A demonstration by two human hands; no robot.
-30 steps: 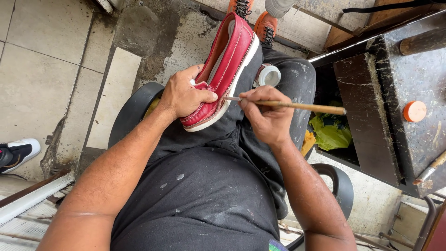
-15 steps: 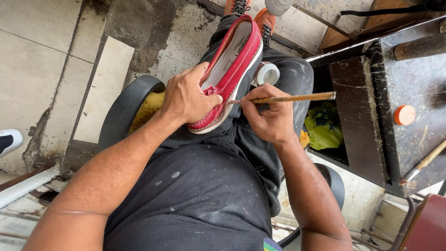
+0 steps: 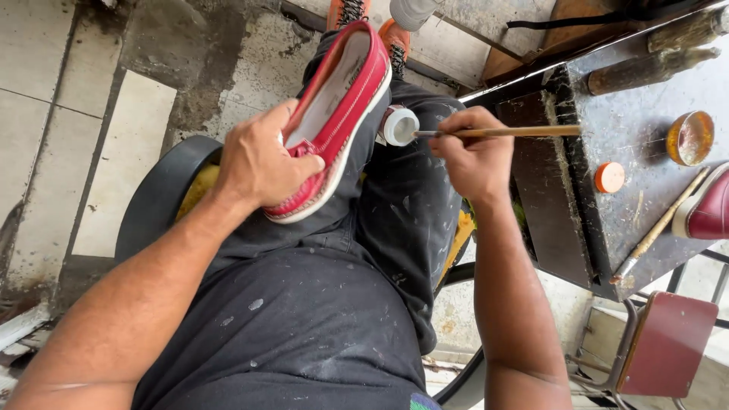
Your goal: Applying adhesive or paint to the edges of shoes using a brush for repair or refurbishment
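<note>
My left hand (image 3: 262,159) grips the heel end of a red slip-on shoe (image 3: 338,114) with a white sole, held tilted over my lap. My right hand (image 3: 474,156) holds a thin wooden-handled brush (image 3: 501,132), its tip at the mouth of a small white pot (image 3: 399,125) resting on my right thigh, just beside the shoe. I sit on a black chair (image 3: 156,201) in dark, paint-flecked trousers.
A dark, stained work table (image 3: 630,152) stands at the right with an orange cap (image 3: 609,177), a small amber dish (image 3: 689,137), another brush (image 3: 657,228), old brushes at the back and a second red shoe (image 3: 710,209). A red stool (image 3: 668,345) stands below. Tiled floor lies on the left.
My right hand has lifted the brush off the shoe's edge and moved it right to the small white pot. The view has shifted, showing more of the table.
</note>
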